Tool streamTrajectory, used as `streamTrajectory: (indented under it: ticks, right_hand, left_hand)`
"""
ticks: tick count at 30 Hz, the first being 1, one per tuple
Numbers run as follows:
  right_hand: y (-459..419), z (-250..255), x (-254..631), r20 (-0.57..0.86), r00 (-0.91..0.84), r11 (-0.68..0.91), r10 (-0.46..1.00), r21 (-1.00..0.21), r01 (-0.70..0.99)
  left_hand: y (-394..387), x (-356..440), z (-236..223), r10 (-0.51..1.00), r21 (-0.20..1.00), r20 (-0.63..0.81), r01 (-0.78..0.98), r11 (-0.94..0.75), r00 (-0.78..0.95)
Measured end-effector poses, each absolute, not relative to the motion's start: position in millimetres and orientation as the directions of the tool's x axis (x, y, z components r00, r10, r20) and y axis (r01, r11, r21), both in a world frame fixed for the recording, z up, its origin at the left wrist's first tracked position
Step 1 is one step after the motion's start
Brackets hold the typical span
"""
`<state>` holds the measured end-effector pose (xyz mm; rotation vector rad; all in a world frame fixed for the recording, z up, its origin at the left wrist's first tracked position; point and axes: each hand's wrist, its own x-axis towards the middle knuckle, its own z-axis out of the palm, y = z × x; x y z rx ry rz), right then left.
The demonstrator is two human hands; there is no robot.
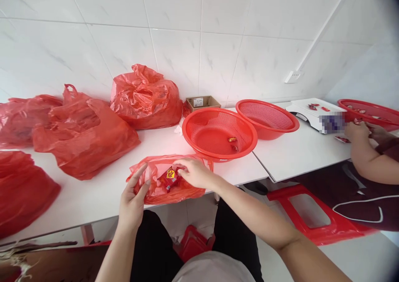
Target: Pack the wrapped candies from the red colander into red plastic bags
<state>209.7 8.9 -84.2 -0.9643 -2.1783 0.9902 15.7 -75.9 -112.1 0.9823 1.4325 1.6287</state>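
Observation:
A thin red plastic bag (pixel 156 197) lies spread open at the table's front edge, with small red wrapped packets (pixel 170 174) inside, one showing a yellow patch. My left hand (pixel 133 197) is at the bag's left side, thumb and fingers apart, holding nothing. From the right, my right hand (pixel 195 173) reaches over the bag, its fingers curled in beside the packets. What sits between those fingertips is too small to make out. Just behind the bag stands a red mesh basket (pixel 207 138) holding a few small packets (pixel 232 139).
Full red bags (pixel 84 136) crowd the left of the white table (pixel 158 143). Further right are a second red basket (pixel 269 116), a small cardboard box (pixel 204 102) and a white scale (pixel 311 116) with packets on top. At far right, another person's hands (pixel 358 132) handle packets.

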Motion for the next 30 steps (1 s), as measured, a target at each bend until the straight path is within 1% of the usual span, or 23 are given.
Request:
streamTrajectory:
  ticks: [2,3,5,6,7,8,10,11,14,18,20,21,23,25,27,30]
  right_hand:
    - [17,-60,236,0.251,-0.6,0.499,0.76,-0.817,0.29]
    - [27,-48,251,0.282,-0.564,0.509,0.776,-0.808,0.297]
    - [54,-26,281,0.33,-0.443,0.525,0.834,-0.722,0.451]
    - [70,-19,296,0.306,-0.393,0.492,0.867,-0.652,0.577]
    - [87,-14,311,0.214,-0.342,0.402,0.915,-0.561,0.724]
    - [103,-12,325,0.055,-0.292,0.284,0.955,-0.456,0.844]
    - [129,-16,348,-0.123,-0.217,0.162,0.968,-0.352,0.922]
    - [138,-21,356,-0.203,-0.194,0.123,0.96,-0.318,0.94]
    - [152,-42,368,-0.38,-0.163,0.064,0.911,-0.258,0.964]
    - [157,-63,365,-0.544,-0.143,0.019,0.827,-0.227,0.974]
    - [158,-66,364,-0.583,-0.153,0.0,0.798,-0.254,0.967]
    - [158,-65,364,-0.587,-0.171,-0.005,0.791,-0.286,0.958]
    - [156,-61,365,-0.561,-0.24,0.0,0.792,-0.394,0.919]
    - [151,-52,365,-0.484,-0.338,0.026,0.807,-0.542,0.84]
    - [144,-40,360,-0.363,-0.428,0.071,0.828,-0.689,0.721]
    - [125,-23,336,-0.173,-0.51,0.151,0.842,-0.834,0.531]
  left_hand:
    - [-80,12,-117,0.899,0.993,0.045,-0.078,-0.087,-0.435]
    - [-82,11,-120,0.906,0.991,0.031,-0.107,-0.084,-0.423]
    - [-85,11,-127,0.911,0.982,0.025,-0.159,-0.099,-0.412]
    - [-86,11,-130,0.91,0.976,0.021,-0.188,-0.108,-0.414]
    - [-87,12,-132,0.906,0.969,0.018,-0.214,-0.12,-0.424]
    - [-88,13,-134,0.897,0.963,0.015,-0.236,-0.133,-0.441]
    - [-90,15,-135,0.89,0.951,0.001,-0.274,-0.141,-0.455]
    - [-91,16,-135,0.892,0.948,-0.013,-0.29,-0.133,-0.451]
    - [-95,19,-131,0.912,0.943,-0.053,-0.321,-0.088,-0.406]
    - [-100,21,-126,0.927,0.951,-0.061,-0.305,-0.06,-0.371]
    - [-101,22,-124,0.921,0.953,-0.062,-0.297,-0.06,-0.385]
    - [-101,22,-123,0.918,0.952,-0.066,-0.3,-0.059,-0.391]
    - [-102,22,-122,0.915,0.947,-0.082,-0.317,-0.051,-0.394]
    - [-103,22,-121,0.914,0.939,-0.098,-0.342,-0.046,-0.393]
    - [-103,22,-120,0.911,0.931,-0.099,-0.36,-0.056,-0.399]
    - [-103,23,-119,0.912,0.928,-0.088,-0.366,-0.072,-0.4]
